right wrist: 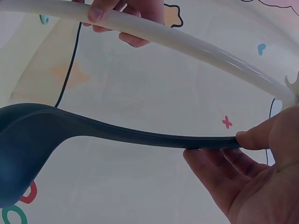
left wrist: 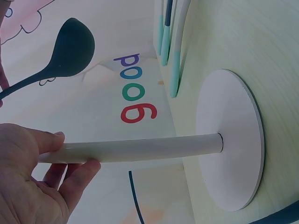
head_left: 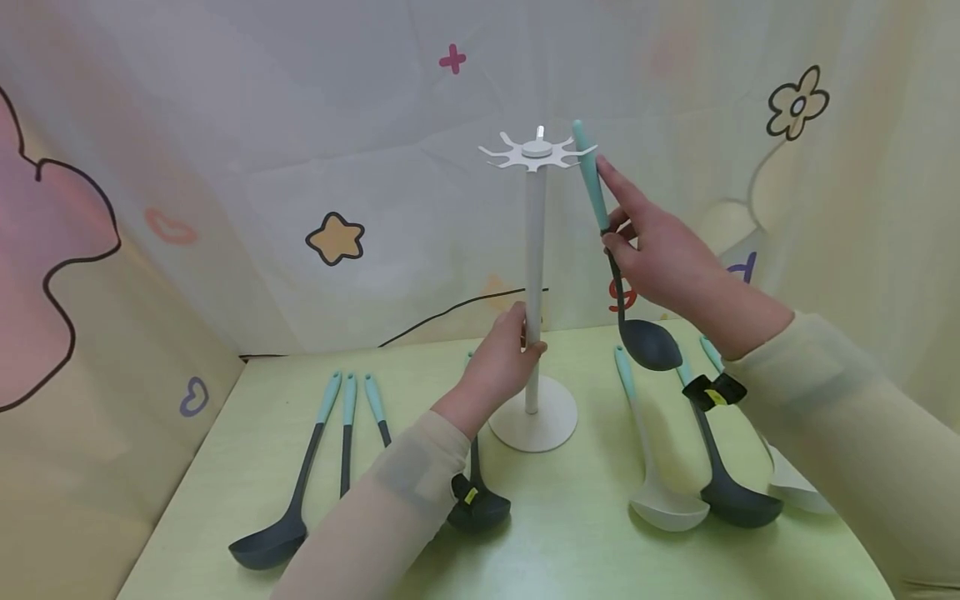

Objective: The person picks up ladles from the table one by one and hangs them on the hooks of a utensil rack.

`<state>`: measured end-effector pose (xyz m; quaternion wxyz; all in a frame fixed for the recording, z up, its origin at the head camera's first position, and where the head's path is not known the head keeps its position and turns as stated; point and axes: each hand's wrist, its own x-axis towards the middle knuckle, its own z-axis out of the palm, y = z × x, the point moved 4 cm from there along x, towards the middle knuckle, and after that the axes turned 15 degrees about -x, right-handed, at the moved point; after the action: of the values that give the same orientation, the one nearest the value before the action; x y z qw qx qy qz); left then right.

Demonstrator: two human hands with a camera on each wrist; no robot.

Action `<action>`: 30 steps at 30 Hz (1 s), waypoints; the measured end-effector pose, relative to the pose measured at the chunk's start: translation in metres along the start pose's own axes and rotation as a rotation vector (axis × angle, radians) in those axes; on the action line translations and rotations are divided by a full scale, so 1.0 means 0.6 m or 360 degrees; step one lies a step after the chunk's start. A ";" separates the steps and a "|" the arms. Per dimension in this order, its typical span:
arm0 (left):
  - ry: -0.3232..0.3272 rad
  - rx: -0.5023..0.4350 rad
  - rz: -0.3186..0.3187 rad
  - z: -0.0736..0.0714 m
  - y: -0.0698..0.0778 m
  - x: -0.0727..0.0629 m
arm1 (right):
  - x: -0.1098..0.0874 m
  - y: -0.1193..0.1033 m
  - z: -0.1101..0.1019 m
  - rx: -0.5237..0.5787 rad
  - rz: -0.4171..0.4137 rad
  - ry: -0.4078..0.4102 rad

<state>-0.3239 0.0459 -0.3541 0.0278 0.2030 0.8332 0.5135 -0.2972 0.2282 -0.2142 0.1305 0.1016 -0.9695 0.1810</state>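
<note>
A white utensil stand with a round base and a ring of hooks on top stands upright on the table. My left hand grips its pole low down, thumb and fingers around it, as the left wrist view also shows. Beside the hooks, my right hand holds a dark ladle with a teal handle, bowl hanging down. Thumb and fingers pinch it where the handle meets the dark shaft, the index finger lying along the handle. The handle's top overlaps a right-hand hook in the head view.
Right of the base lie a light grey ladle, a dark ladle and another pale utensil. On the left lies a dark ladle beside more teal-handled utensils, partly behind my left arm. A printed curtain hangs behind.
</note>
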 end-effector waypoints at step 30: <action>0.0007 0.0017 -0.0003 0.000 0.002 -0.003 | 0.001 -0.011 0.015 0.0036 -0.0074 -0.0024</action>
<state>-0.3221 0.0455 -0.3534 0.0255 0.2013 0.8362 0.5095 -0.2979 0.2187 -0.2198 0.1262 0.1269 -0.9657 0.1880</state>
